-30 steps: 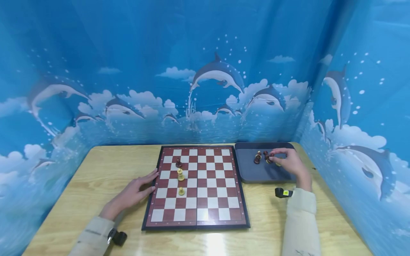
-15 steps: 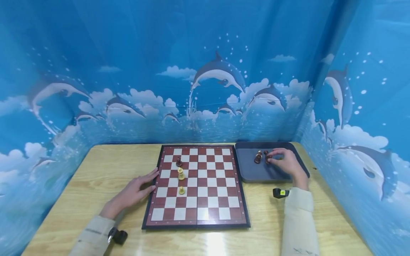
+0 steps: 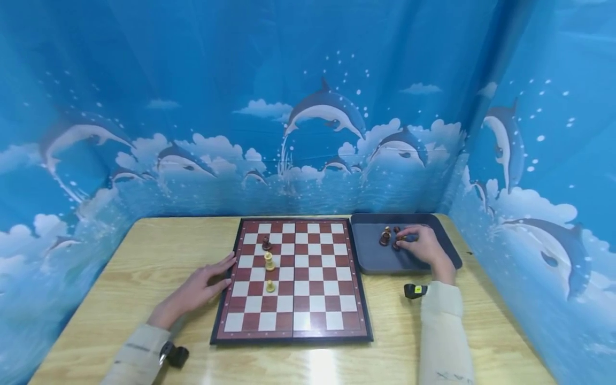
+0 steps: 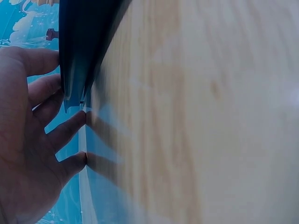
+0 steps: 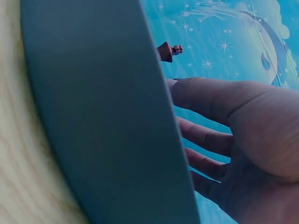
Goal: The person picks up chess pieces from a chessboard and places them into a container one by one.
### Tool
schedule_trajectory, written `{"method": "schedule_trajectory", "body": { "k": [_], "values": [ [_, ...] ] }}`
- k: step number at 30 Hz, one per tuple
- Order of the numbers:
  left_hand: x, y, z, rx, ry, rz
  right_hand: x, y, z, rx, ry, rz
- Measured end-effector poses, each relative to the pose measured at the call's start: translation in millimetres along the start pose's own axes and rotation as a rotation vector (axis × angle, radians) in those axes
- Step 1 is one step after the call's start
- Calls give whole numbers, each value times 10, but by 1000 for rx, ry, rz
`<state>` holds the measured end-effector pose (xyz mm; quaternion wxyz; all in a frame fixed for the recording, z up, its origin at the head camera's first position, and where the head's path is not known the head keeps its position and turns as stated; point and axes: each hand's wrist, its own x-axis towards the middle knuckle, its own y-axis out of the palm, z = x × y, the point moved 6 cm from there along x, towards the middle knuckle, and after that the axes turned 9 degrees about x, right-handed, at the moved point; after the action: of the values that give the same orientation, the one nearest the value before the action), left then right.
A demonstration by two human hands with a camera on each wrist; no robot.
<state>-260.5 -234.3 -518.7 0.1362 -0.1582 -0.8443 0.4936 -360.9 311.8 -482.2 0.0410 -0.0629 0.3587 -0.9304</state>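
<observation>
My left hand (image 3: 202,286) rests at the left edge of the chessboard (image 3: 332,336), fingers extended, fingertips on its dark rim. In the left wrist view, some fingertips are at the board's side and others reach the tabletop. My right hand (image 3: 423,246) reaches into the grey tray (image 3: 375,262), thumb and fingers pinching a dark chess piece (image 3: 395,246); its kind is too small to tell. The tray's wall hides the fingertips in the right wrist view. Beside it are another dark chess piece (image 3: 384,238) and a small dark piece top (image 3: 397,229).
On the board's left half stand a dark chess piece (image 3: 267,244), a tall cream chess piece (image 3: 269,262) and a cream pawn (image 3: 270,286). The tray abuts the board's right side. A blue dolphin-print curtain (image 3: 216,107) closes off the back and sides of the wooden table (image 3: 159,240).
My right hand has moved slightly left and toward me within the tray, the dark chess piece shifting with its fingertips. My left hand has stayed at the board's edge.
</observation>
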Motion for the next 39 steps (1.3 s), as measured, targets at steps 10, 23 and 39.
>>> {"method": "schedule_trajectory", "body": {
  "k": [10, 23, 39],
  "values": [
    [-18, -21, 7, 20, -13, -6, -17, -105, 260, 48, -64, -53],
    [-17, 9, 31, 19, -23, 1, -30, -26, 901, 139, -285, -125],
    [7, -5, 34, 5, -22, 4, 20, 463, 1321, 224, -344, 0]
  ]
}}
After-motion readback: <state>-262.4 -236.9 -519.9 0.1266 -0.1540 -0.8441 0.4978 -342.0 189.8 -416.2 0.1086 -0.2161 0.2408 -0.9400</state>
